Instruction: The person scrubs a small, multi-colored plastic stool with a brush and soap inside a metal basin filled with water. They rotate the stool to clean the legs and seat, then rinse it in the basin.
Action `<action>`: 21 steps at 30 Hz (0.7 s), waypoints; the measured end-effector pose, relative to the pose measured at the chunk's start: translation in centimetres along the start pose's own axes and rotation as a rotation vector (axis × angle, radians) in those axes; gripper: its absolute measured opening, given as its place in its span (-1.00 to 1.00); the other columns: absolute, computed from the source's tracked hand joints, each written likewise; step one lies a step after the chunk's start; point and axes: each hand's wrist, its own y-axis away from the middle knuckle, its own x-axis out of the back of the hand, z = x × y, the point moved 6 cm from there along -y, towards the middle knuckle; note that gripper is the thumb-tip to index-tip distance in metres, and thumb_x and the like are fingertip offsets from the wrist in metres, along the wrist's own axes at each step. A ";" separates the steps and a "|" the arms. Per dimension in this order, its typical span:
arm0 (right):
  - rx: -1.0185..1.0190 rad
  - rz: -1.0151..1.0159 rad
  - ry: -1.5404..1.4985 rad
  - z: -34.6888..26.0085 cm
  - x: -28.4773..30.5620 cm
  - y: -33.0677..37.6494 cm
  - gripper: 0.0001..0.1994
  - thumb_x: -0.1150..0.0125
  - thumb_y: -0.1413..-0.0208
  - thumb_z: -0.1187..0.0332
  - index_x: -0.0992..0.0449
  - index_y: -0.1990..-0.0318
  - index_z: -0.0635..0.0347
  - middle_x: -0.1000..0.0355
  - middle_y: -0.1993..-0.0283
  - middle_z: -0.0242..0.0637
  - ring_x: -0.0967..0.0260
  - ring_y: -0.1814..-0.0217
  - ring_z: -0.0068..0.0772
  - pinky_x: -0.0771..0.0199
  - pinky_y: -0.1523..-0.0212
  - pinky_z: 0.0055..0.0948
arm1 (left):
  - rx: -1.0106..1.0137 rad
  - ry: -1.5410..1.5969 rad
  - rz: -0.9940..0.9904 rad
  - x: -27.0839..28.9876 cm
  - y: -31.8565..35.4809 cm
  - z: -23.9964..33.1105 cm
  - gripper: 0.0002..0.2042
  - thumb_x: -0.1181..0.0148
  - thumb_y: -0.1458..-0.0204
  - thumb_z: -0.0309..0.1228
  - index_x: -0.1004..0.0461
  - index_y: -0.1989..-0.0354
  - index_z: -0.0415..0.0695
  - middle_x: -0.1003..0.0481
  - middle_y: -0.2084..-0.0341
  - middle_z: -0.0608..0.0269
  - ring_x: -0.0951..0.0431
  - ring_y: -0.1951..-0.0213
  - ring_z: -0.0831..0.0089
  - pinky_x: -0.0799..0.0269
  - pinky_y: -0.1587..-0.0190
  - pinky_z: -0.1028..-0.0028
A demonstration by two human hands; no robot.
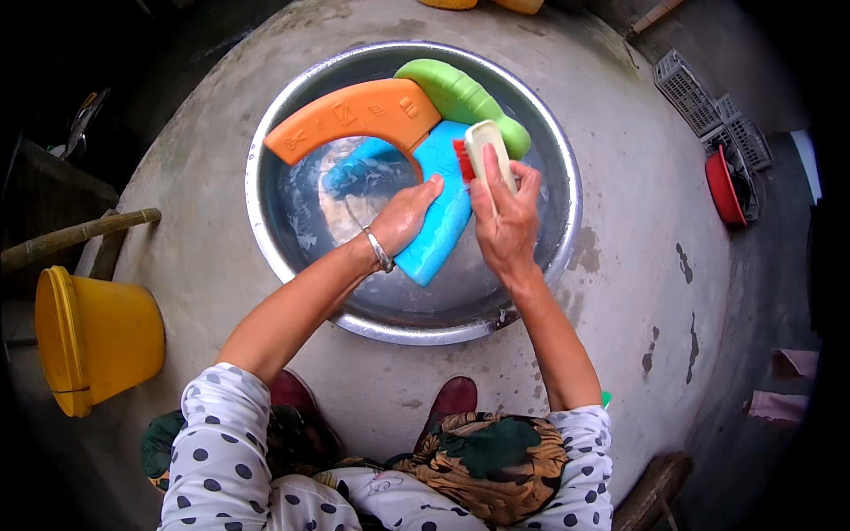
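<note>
My left hand (403, 221) grips a curved blue plastic piece (443, 212), thumb on its upper face, above the water in a wide metal basin (266, 226). In my right hand (509, 221) is a scrubbing brush (485, 142) with a cream back and red bristles, which face the blue piece's right edge. An orange curved piece (354, 111) with moulded shapes reaches from the blue piece to the basin's left rim. Behind them, a green ridged piece (456, 93) leans toward the right. Another blue part (363, 164) lies partly under water.
A yellow bucket (115, 327) rests on its side at the left, below a bamboo pole (80, 239). Grey crates (686, 93) and a red bowl (726, 186) are at the right. My shoes (452, 403) are just in front of the basin on the concrete floor (637, 265).
</note>
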 end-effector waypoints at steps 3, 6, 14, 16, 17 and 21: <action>0.153 -0.023 0.001 -3.2 0.2 3.8 -0.50 -0.25 0.11 0.23 -0.43 -0.07 0.08 -0.24 0.09 0.08 -0.26 0.09 0.01 -0.37 0.11 -0.20 | -0.007 0.117 -0.001 0.2 0.1 -0.3 -0.48 0.24 -0.21 0.01 -0.44 0.20 -0.28 -0.46 0.35 0.28 -0.38 0.30 0.60 -0.33 0.19 0.54; 0.182 -0.074 -0.052 -5.2 0.5 5.4 -0.47 -0.27 0.15 0.26 -0.43 -0.08 0.08 -0.23 0.08 0.06 -0.25 0.06 0.03 -0.36 0.06 -0.18 | -0.004 0.219 -0.073 0.2 -0.3 -0.5 -0.52 0.24 -0.21 -0.01 -0.42 0.30 -0.23 -0.42 0.43 0.34 -0.33 0.35 0.61 -0.31 0.23 0.52; 0.192 -0.011 0.067 -3.5 0.2 3.4 -0.48 -0.28 0.15 0.24 -0.43 -0.08 0.00 -0.23 0.08 0.08 -0.26 0.15 0.00 -0.37 0.15 -0.21 | -0.031 0.219 -0.088 0.8 -1.2 -2.2 -0.52 0.20 -0.21 -0.04 -0.42 0.28 -0.29 -0.45 0.40 0.34 -0.38 0.31 0.60 -0.33 0.19 0.51; 0.232 -0.071 0.009 -4.9 0.4 5.0 -0.49 -0.28 0.16 0.25 -0.45 -0.07 -0.01 -0.23 0.08 0.07 -0.26 0.14 0.00 -0.37 0.15 -0.20 | 0.116 0.374 -0.064 0.5 -0.8 -2.9 -0.52 0.20 -0.22 -0.06 -0.41 0.24 -0.32 -0.46 0.34 0.31 -0.38 0.31 0.58 -0.34 0.19 0.51; 0.231 -0.072 0.004 -4.7 0.5 5.0 -0.49 -0.27 0.15 0.26 -0.44 -0.07 -0.01 -0.23 0.08 0.07 -0.26 0.15 0.00 -0.37 0.15 -0.20 | 0.004 0.259 -0.042 0.3 -0.6 -2.1 -0.52 0.20 -0.21 -0.06 -0.41 0.23 -0.32 -0.46 0.34 0.30 -0.38 0.31 0.57 -0.34 0.19 0.52; -0.004 -0.024 0.036 0.8 0.0 -0.9 -0.54 -0.20 0.02 0.27 -0.38 -0.10 0.04 -0.22 0.16 0.04 -0.26 0.14 0.01 -0.35 0.21 -0.17 | -0.040 0.006 -0.003 0.0 0.0 0.0 -0.51 0.21 -0.22 -0.07 -0.41 0.19 -0.34 -0.47 0.34 0.28 -0.40 0.33 0.55 -0.33 0.20 0.54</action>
